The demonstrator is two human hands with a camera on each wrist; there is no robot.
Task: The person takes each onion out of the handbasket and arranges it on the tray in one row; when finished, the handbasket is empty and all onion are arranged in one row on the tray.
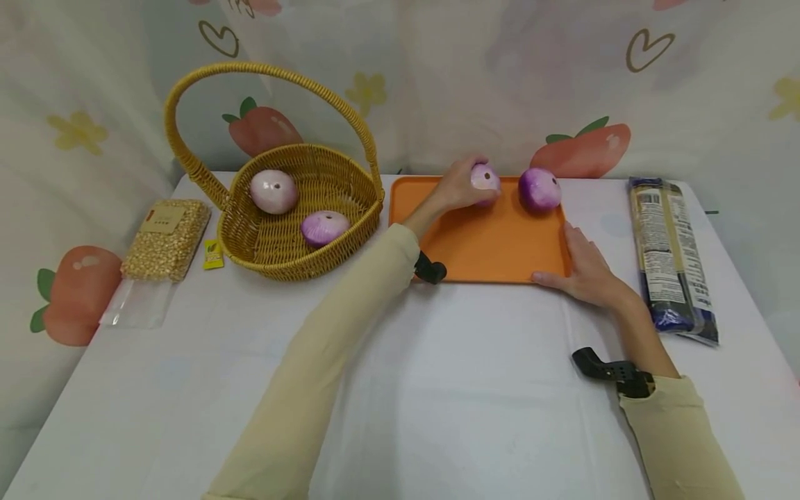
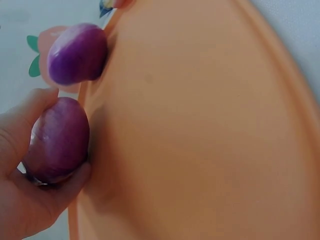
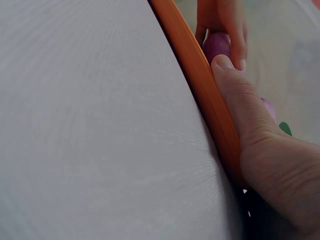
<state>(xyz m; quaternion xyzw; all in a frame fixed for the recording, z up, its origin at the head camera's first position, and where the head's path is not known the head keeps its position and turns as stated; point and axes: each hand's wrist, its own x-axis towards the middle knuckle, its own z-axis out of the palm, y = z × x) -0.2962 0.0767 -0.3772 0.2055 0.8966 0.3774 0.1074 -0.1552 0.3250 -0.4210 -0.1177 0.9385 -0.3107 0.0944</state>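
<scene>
My left hand [image 1: 459,186] grips a purple onion [image 1: 484,182] at the back edge of an orange tray [image 1: 475,250], thumb and fingers around its sides. In the left wrist view that onion [image 2: 62,140] sits close over the tray's rim. A darker purple onion [image 1: 539,190] rests at the tray's back right corner. My right hand [image 1: 590,271] holds the tray's front right corner, its thumb along the front rim and its fingers along the right side. In the right wrist view the thumb [image 3: 242,95] lies on the rim; the other fingers are hidden.
Left of the tray stands a wicker basket [image 1: 294,267] with a tall handle and two onions inside. Beside it are a small yellow packet [image 1: 213,254] and a bag of yellow kernels [image 1: 165,239]. A long dark blue and gold package [image 1: 671,257] lies at the right.
</scene>
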